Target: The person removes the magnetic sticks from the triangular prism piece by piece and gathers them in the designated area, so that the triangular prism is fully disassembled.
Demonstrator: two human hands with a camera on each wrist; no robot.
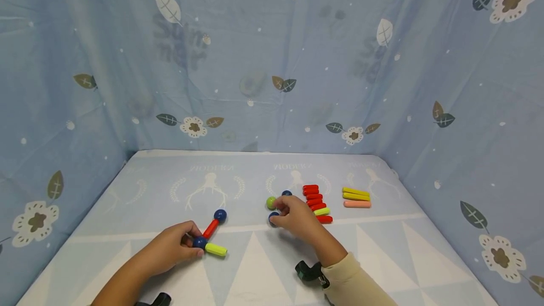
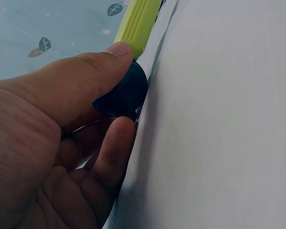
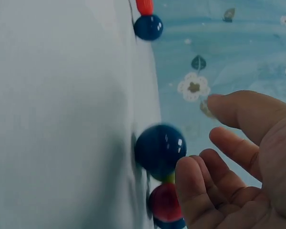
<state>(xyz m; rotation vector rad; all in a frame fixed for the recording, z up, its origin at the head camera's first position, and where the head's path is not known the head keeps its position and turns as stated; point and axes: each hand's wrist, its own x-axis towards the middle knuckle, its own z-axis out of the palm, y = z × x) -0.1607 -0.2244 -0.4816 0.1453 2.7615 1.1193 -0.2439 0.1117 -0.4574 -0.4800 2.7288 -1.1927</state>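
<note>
My left hand pinches a glossy blue ball between thumb and fingers. A yellow-green rod points right from that ball. A red rod runs from it up to another blue ball. In the right wrist view, my right hand has its thumb spread away from the fingers, with a loose blue ball beside the fingertips; whether they touch it I cannot tell. Past that ball, a red ball is partly covered by the fingers. A green ball and a further blue ball lie beyond the hand.
Several red rods lie in a column right of the right hand, with a yellow-green rod among them. Farther right are yellow rods and a salmon rod. Patterned blue curtain encloses the table behind and at both sides.
</note>
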